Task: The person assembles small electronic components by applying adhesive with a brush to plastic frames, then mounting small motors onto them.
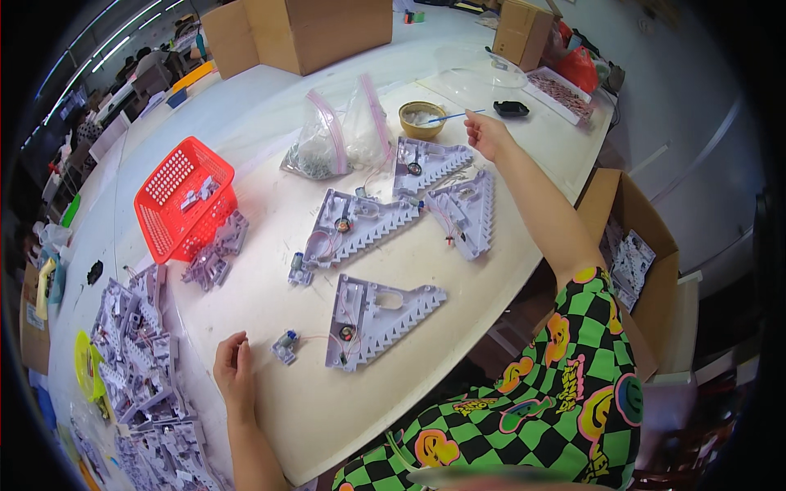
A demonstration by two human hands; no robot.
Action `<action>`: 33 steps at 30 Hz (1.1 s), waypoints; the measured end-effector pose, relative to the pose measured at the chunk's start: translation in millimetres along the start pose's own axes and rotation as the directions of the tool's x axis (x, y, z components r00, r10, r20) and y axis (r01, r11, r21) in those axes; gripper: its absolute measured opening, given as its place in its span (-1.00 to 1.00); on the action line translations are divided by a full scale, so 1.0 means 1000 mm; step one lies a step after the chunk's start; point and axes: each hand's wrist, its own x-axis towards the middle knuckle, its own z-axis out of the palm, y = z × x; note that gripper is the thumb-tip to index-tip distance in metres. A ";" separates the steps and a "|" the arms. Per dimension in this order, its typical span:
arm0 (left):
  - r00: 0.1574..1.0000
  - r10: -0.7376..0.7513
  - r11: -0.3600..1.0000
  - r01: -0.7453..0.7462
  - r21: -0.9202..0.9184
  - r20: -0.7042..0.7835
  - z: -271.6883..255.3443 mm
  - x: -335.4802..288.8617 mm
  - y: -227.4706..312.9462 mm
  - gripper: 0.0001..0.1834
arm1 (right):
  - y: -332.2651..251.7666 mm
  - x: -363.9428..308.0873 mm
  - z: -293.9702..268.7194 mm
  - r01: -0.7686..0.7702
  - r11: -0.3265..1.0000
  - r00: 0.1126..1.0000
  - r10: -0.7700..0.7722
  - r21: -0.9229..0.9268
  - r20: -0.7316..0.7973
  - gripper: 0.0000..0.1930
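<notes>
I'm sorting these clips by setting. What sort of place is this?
Probably a small assembly workshop. Identical grey toothed plastic panels with wired parts lie on the white table, more are heaped at the left, and cardboard boxes and a red basket of parts stand nearby.
</notes>
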 end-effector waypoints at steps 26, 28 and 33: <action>0.997 -0.025 0.999 0.027 -0.022 0.068 -0.004 -0.005 0.009 -0.85 | -0.018 -0.010 0.051 0.683 0.134 0.642 -0.580 -0.719 0.502 -0.85; 0.997 -0.031 0.999 0.031 -0.006 0.066 -0.003 -0.005 0.009 -0.85 | -0.022 -0.011 0.050 0.698 0.130 0.617 -0.608 -0.704 0.499 -0.84; 0.998 -0.012 1.000 0.012 0.009 0.065 -0.003 -0.004 0.008 -0.85 | -0.026 -0.006 0.049 0.713 0.156 0.581 -0.677 -0.683 0.452 -0.81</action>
